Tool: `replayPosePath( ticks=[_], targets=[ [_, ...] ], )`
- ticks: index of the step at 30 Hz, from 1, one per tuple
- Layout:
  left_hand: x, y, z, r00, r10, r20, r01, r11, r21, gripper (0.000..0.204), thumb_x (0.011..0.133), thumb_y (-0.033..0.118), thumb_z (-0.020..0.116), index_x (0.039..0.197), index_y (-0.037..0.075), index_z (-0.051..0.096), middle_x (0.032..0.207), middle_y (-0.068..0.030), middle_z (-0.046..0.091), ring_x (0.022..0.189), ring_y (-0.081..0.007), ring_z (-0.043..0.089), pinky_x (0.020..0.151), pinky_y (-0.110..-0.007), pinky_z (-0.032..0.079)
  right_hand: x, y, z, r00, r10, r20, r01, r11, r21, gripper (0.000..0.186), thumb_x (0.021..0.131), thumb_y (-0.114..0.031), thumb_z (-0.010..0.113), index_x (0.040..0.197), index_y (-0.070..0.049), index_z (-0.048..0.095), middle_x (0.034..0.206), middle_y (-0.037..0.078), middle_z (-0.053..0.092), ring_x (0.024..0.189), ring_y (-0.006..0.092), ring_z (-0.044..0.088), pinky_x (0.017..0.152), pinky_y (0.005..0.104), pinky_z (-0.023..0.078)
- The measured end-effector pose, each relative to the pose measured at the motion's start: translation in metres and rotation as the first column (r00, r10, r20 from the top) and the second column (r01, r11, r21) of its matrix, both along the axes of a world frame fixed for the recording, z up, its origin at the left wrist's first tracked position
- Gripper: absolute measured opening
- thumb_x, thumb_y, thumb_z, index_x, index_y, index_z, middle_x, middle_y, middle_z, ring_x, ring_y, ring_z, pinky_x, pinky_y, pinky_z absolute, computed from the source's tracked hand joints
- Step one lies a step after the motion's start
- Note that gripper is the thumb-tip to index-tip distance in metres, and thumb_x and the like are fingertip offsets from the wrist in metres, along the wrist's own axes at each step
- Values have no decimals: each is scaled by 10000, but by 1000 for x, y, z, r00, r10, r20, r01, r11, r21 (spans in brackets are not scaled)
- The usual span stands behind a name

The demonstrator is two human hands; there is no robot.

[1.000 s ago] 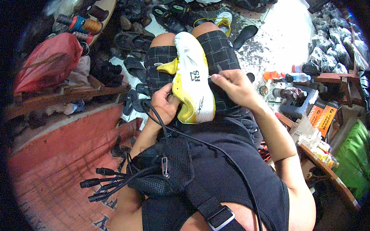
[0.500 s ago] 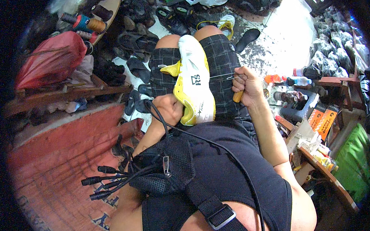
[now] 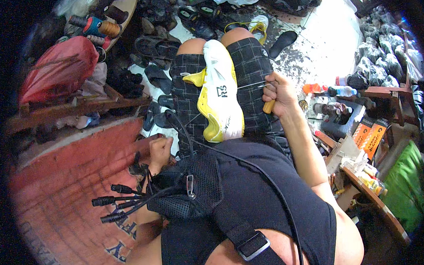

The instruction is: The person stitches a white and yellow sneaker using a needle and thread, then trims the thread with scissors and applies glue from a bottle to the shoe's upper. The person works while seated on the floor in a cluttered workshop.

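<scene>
A white and yellow sports shoe (image 3: 223, 91) lies lengthwise between my thighs, its yellow tongue (image 3: 195, 78) sticking out to the left. My right hand (image 3: 280, 92) is closed round the yellow-orange handle of an awl (image 3: 268, 106), just right of the shoe. Pale thread (image 3: 252, 86) stretches from the shoe's right side to my right fist. My left hand (image 3: 161, 151) is a closed fist, apart from the shoe, low on the left by the red bench. What it grips, if anything, is too small to make out.
Loose soles and sandals (image 3: 158, 78) lie on the floor to the left. Thread spools (image 3: 109, 28) stand on a shelf at upper left. Bottles (image 3: 342, 91) and orange boxes (image 3: 370, 137) are at right. A black cable (image 3: 251, 165) hangs across my chest.
My left hand has left the shoe's side and drawn back toward lower left as a fist. My right hand, with the awl, has shifted only slightly.
</scene>
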State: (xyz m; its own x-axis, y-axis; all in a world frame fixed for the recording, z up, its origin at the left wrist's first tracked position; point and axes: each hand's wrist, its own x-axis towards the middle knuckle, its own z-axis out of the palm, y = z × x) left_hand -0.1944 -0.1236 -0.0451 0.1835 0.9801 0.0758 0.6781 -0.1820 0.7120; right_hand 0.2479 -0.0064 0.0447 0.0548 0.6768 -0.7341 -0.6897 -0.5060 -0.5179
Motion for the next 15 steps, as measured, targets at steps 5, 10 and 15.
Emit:
replayPosePath(
  ticks=[5,10,15],
  targets=[
    [8,12,3,990,118,80,-91,956,-279,386,997,188,692,693,-9,555,584,-28,433,569,-84,413,516,-341,319,15,-4,-1,990,136,-40,-133,988,73,216,962,-257,650,817,-131,552,590,-81,330,459,51,322,450,240,298],
    [2,18,39,924,329,194,-221,874,-433,110,987,121,701,998,12,711,874,14,667,829,-77,586,750,-253,478,99,-10,-19,959,136,248,-189,960,204,264,1038,-309,542,1159,-117,677,633,-37,463,535,93,443,500,247,368],
    [21,44,68,952,200,232,-152,966,-210,128,988,96,691,1056,-10,714,967,-30,708,895,-87,624,827,-263,504,177,-17,-118,837,-82,541,78,996,31,393,1069,-264,441,1381,-32,494,764,65,575,620,182,569,576,332,487]
  ],
)
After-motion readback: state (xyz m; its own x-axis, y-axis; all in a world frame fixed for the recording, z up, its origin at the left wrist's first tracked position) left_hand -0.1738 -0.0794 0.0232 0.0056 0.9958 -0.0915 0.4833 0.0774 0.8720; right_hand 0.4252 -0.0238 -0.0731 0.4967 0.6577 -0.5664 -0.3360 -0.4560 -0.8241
